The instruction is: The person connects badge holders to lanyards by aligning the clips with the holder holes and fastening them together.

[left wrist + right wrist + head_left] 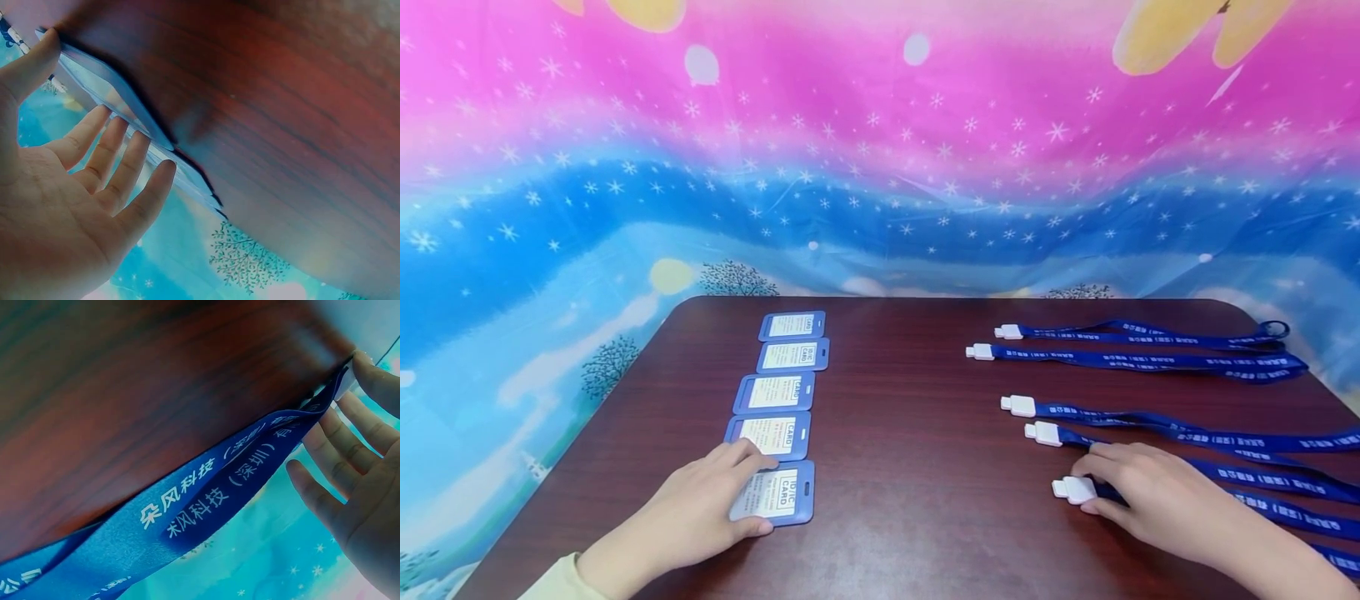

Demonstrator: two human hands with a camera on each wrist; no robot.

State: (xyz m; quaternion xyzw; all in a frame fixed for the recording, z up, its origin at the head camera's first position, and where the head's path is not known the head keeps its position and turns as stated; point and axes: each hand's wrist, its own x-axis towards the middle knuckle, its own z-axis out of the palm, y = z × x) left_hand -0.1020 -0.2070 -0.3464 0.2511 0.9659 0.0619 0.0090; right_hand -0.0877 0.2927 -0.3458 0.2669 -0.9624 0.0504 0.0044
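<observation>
My left hand [685, 504] grips the nearest blue ID card holder [784, 496] by its edges, the thumb at the near edge and the fingertips at the far one. That holder lies flat on the table. In the left wrist view the holder [115, 90] appears nearly edge-on beside the fingers. My right hand [1165, 500] pinches the nearest blue lanyard just behind its white plastic clip [1078, 490], thumb and fingers on either side. Chinese lettering runs along the lanyard strap [200, 494] in the right wrist view. Part of this strap is hidden under the hand in the head view.
Several more card holders [773, 393] form a column beyond the left hand. Beyond the right hand, several lanyards [1105, 358] lie sideways with their white clips pointing left. The dark wooden table [910, 400] backs onto a pink and blue snowflake cloth [880, 167].
</observation>
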